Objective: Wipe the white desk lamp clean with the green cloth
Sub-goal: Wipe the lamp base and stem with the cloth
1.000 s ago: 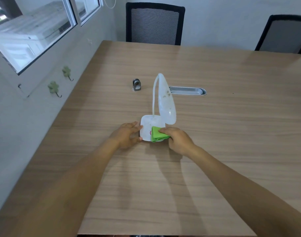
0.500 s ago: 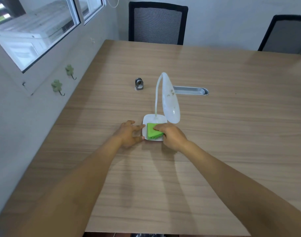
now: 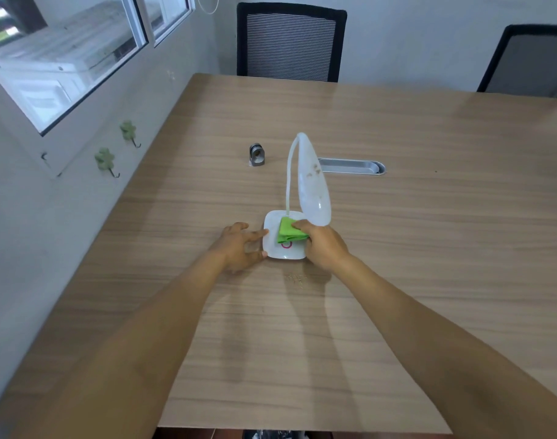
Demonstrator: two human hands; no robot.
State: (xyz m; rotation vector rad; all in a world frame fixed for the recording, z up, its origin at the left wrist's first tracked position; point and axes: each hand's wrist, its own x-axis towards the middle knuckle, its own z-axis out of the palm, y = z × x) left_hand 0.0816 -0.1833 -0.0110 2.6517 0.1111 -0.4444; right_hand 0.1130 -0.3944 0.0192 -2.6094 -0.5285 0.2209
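Observation:
The white desk lamp (image 3: 312, 188) stands on the wooden table, its curved head bent down over its square base (image 3: 272, 247). Brown smudges show on the head. My right hand (image 3: 323, 245) presses the folded green cloth (image 3: 288, 233) onto the far part of the base. A pink ring mark on the base shows just below the cloth. My left hand (image 3: 239, 245) rests on the table with spread fingers, its fingertips touching the base's left edge.
A small grey metal object (image 3: 257, 155) sits left of the lamp head. A metal cable slot (image 3: 351, 166) is set into the table (image 3: 429, 248) behind the lamp. Crumbs (image 3: 294, 278) lie just in front of the base. Two black chairs (image 3: 290, 42) stand at the far edge.
My right hand has slid the cloth across the base, first left and then toward the far side, uncovering the pink ring. The left hand stays at the base's left edge.

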